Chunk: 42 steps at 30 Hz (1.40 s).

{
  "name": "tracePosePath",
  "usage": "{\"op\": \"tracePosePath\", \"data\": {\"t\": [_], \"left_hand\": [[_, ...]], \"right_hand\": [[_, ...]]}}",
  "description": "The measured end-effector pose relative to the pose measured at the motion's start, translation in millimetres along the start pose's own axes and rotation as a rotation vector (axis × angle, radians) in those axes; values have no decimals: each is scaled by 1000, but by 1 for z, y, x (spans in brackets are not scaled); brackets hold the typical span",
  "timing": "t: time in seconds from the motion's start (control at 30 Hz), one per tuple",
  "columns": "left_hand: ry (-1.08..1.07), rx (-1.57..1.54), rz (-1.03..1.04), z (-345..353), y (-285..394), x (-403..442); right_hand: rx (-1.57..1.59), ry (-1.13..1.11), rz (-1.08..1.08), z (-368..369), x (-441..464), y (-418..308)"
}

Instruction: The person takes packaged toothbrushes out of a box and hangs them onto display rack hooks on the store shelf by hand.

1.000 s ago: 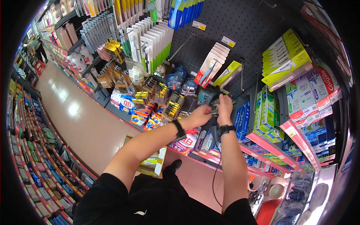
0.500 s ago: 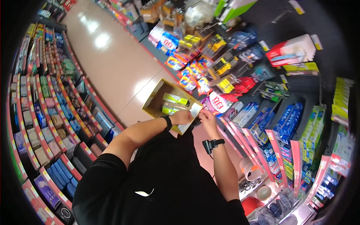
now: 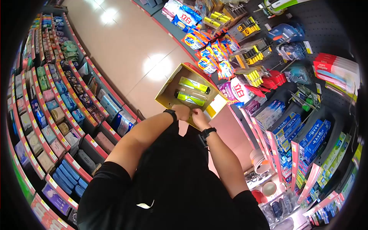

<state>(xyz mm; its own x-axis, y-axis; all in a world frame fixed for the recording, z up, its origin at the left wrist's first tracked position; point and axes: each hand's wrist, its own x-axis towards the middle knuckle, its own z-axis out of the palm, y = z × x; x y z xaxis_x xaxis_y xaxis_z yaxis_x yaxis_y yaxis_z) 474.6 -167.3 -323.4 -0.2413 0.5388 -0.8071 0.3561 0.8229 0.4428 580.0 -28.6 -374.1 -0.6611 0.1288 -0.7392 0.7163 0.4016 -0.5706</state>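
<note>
An open cardboard box (image 3: 163,97) stands in front of my body, with two green-and-white toothbrush packs (image 3: 191,99) lying inside it. My left hand (image 3: 181,112) is over the near edge of the box, its fingers curled; whatever it may hold is hidden. Right beside it, my right hand (image 3: 199,118) is closed in a pinch at the same edge, and anything between its fingertips is too small to make out. Both wrists wear black bands.
A rack at the right holds Tide bags (image 3: 197,39), hanging razor packs (image 3: 256,54), Colgate packs (image 3: 332,73) and blue toothpaste boxes (image 3: 316,135). Shelves of folded towels (image 3: 48,160) line the left. The tiled aisle floor (image 3: 132,42) runs between them.
My hands have come down from the hanging rack to the box and drawn close together. The view has swung down and left, bringing the box's inside into sight.
</note>
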Motion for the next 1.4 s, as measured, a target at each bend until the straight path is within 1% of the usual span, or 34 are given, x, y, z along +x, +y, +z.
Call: {"op": "tracePosePath", "data": {"t": [0.03,0.1,0.13,0.17,0.2,0.23,0.27,0.3,0.37,0.4,0.43,0.5,0.53,0.57,0.6,0.67,0.7,0.73,0.77,0.83,0.93,1.0,1.03,1.07,1.13,1.17,1.2,1.27,1.3,1.37,1.4], "left_hand": [[-11,-2,0,-8,-1,7],[-175,9,-21,-22,-4,28],[-120,91,-12,-25,-6,36],[-140,90,-8,-27,-5,42],[-122,63,-104,-35,-6,50],[-104,39,-200,-42,-9,60],[-113,56,-261,-46,-12,69],[-128,61,-261,-47,-15,77],[7,62,-351,-44,-26,92],[21,32,-351,-31,-44,111],[10,40,-348,-24,-55,126],[139,-52,-493,-6,-70,147],[60,-127,-539,-17,-70,152],[47,-124,-542,-6,-79,165],[33,-95,-576,13,-95,184],[10,-62,-614,48,-128,211],[315,-185,-491,64,-145,218],[583,-271,-316,78,-163,224],[650,-349,-251,80,-166,226],[676,-480,-203,78,-165,224],[584,-561,-258,62,-154,216],[409,-462,-371,36,-137,203],[238,-363,-478,24,-128,197],[247,-363,-471,10,-114,187],[485,-544,-589,-9,-82,159],[496,-548,-581,-16,-71,147],[555,-569,-538,-24,-62,136],[668,-620,-483,-42,-36,107],[682,-621,-475,-43,-33,97],[842,-650,-217,-44,-27,77],[870,-663,-181,-53,-20,59]], "right_hand": [[3,-4,9,9,13,8],[79,72,88,30,40,27],[188,-57,265,-11,17,-51],[195,-62,283,-4,27,-41],[168,17,244,5,42,-27],[141,96,206,-2,44,-48],[308,29,394,-16,43,-62],[316,26,406,-13,55,-55],[509,122,407,-3,78,-29],[632,60,473,-15,79,-40],[642,63,483,-11,94,-26],[977,75,482,5,114,14],[1010,95,440,18,132,43],[1015,93,453,34,153,79],[758,175,335,50,178,115],[713,229,396,35,173,89],[725,243,439,27,169,71],[738,255,461,24,168,62],[745,264,478,21,167,55],[743,289,495,21,170,51],[702,411,538,21,170,41],[818,308,561,12,164,36],[857,276,568,8,160,33],[864,270,552,4,159,29],[870,273,524,-5,150,16],[929,336,533,-7,142,4],[989,397,537,-10,136,-6],[1013,419,536,-16,128,-8],[1040,437,554,-19,124,-10],[1040,413,556,-21,116,-14],[1060,352,530,-21,104,-21]]}}
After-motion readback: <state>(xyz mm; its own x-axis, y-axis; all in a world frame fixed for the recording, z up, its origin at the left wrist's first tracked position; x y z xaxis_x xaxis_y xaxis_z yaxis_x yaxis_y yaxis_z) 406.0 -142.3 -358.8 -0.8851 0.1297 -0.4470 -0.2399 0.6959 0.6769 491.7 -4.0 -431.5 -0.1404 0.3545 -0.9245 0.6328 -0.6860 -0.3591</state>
